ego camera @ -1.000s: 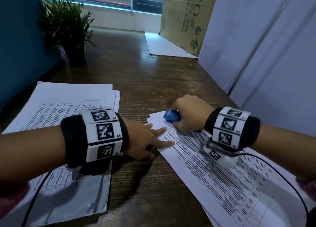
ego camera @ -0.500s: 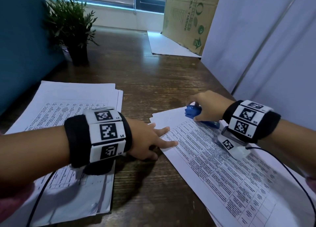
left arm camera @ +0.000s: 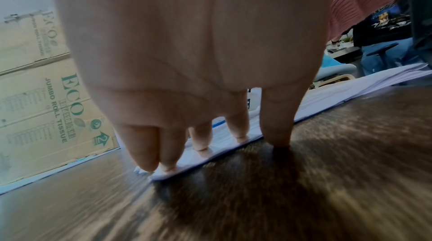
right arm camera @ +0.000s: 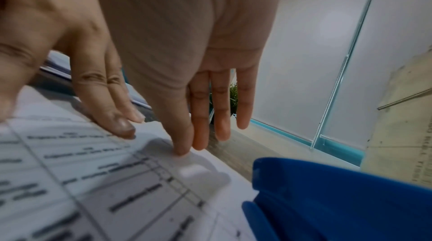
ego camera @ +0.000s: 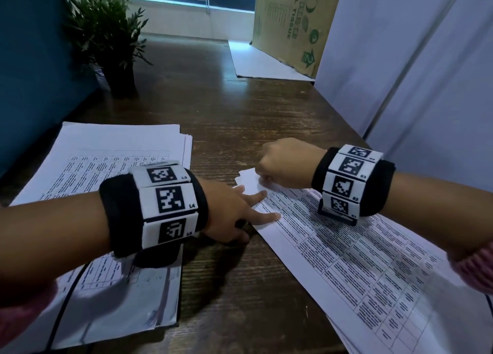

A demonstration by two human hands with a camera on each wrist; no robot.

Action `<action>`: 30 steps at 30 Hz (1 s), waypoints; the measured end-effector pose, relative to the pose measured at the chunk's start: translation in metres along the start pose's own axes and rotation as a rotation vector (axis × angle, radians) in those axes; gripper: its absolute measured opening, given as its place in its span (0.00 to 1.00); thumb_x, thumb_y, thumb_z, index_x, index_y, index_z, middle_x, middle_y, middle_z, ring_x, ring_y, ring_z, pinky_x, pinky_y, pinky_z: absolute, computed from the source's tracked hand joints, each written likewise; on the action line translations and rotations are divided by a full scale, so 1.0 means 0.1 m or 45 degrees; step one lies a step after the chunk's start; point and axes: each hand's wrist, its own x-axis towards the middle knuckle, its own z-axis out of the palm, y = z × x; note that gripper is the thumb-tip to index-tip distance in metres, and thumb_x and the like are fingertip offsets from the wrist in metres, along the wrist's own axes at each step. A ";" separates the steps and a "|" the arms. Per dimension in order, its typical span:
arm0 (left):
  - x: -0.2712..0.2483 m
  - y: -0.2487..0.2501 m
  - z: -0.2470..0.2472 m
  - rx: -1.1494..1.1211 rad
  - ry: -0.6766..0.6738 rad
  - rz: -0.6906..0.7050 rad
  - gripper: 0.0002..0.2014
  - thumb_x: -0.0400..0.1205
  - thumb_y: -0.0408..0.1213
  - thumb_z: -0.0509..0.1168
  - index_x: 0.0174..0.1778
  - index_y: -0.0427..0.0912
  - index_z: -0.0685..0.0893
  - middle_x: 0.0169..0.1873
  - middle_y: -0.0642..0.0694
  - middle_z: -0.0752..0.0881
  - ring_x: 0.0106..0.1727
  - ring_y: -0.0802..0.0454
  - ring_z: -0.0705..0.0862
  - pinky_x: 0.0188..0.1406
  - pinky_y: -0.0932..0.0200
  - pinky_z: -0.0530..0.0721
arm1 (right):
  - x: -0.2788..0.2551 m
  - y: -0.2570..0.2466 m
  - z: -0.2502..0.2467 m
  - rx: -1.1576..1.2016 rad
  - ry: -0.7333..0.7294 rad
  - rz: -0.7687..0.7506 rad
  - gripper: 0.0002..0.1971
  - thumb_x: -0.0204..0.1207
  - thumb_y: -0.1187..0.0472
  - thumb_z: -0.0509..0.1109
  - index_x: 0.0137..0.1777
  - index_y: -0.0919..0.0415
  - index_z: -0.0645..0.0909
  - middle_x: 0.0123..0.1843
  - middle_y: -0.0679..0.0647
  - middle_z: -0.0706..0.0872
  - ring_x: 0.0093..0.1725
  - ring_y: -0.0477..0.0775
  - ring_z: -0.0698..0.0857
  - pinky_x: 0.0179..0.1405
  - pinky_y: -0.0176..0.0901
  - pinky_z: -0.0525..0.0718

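A set of printed sheets (ego camera: 360,260) lies slanted on the wooden table (ego camera: 240,108). My left hand (ego camera: 261,204) presses its spread, straight fingers on the sheets' left edge (left arm camera: 224,139), with the thumb on the wood. My right hand (ego camera: 277,167) hovers over the sheets' top corner. In the right wrist view its fingers (right arm camera: 182,134) are straight and one fingertip touches the paper (right arm camera: 105,189). A blue stapler (right arm camera: 339,198) lies on the paper below my right wrist, with no fingers round it. The head view does not show the stapler.
A thicker stack of printed papers (ego camera: 106,151) lies under my left forearm. A potted plant (ego camera: 106,33) stands at the back left. A cardboard box (ego camera: 288,20) and a white partition (ego camera: 400,60) stand at the back right and right.
My right hand gripped the blue stapler and carried it right. It has now let it go and returned to the sheets' corner with straight fingers. The left hand stayed put.
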 end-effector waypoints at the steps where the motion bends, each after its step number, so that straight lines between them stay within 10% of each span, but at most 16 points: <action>1: 0.00 0.00 0.00 0.000 0.000 0.001 0.30 0.87 0.51 0.50 0.78 0.71 0.37 0.82 0.53 0.33 0.83 0.44 0.41 0.81 0.44 0.55 | 0.01 0.00 0.00 -0.024 -0.018 -0.007 0.11 0.81 0.56 0.61 0.45 0.60 0.83 0.44 0.54 0.87 0.47 0.57 0.85 0.41 0.49 0.85; 17: -0.01 0.01 -0.01 0.008 -0.011 0.004 0.30 0.87 0.52 0.49 0.78 0.70 0.37 0.81 0.52 0.33 0.84 0.44 0.43 0.81 0.45 0.55 | -0.06 0.27 0.22 0.080 -0.022 0.110 0.10 0.83 0.55 0.58 0.53 0.56 0.79 0.57 0.50 0.77 0.60 0.53 0.74 0.48 0.45 0.66; 30: -0.01 0.01 -0.02 -0.009 -0.014 0.000 0.30 0.87 0.51 0.49 0.78 0.71 0.37 0.81 0.53 0.33 0.84 0.44 0.42 0.81 0.45 0.54 | -0.04 0.26 0.13 0.237 0.077 0.005 0.07 0.80 0.59 0.65 0.47 0.57 0.84 0.47 0.50 0.86 0.52 0.51 0.81 0.51 0.45 0.77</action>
